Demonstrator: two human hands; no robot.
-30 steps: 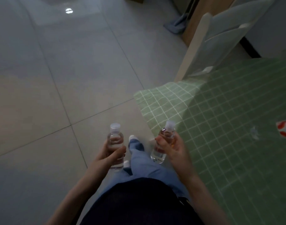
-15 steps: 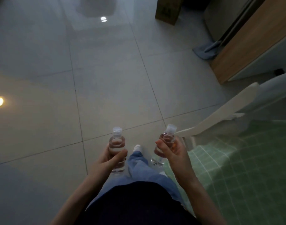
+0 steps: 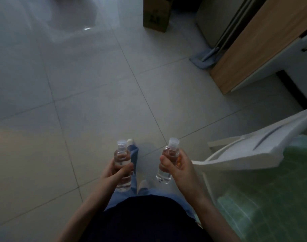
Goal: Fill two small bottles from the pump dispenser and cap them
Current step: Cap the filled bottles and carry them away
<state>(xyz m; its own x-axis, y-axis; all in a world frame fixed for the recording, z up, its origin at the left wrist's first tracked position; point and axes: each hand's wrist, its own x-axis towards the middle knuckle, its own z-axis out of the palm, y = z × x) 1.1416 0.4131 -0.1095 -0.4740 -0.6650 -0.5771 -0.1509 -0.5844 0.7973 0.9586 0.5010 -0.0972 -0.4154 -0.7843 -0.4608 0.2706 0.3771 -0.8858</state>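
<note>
Two small clear bottles with clear liquid inside and translucent caps on top are held upright over the tiled floor. My left hand (image 3: 117, 172) is wrapped around the left bottle (image 3: 122, 158). My right hand (image 3: 178, 165) grips the right bottle (image 3: 168, 154), which tilts slightly. The two bottles are apart, about a hand's width from each other. No pump dispenser is in view.
A white plastic chair (image 3: 250, 154) stands at the right beside the green checked tablecloth (image 3: 280, 198). Further back are a wooden cabinet (image 3: 259, 44), a mop (image 3: 206, 57) and a cardboard box (image 3: 157, 13). Grey floor tiles (image 3: 79, 84) fill the left.
The view has swung left and away from the table: the green cloth has slid to the right edge and more floor, the cabinet and box appear. Both hands keep the bottles.
</note>
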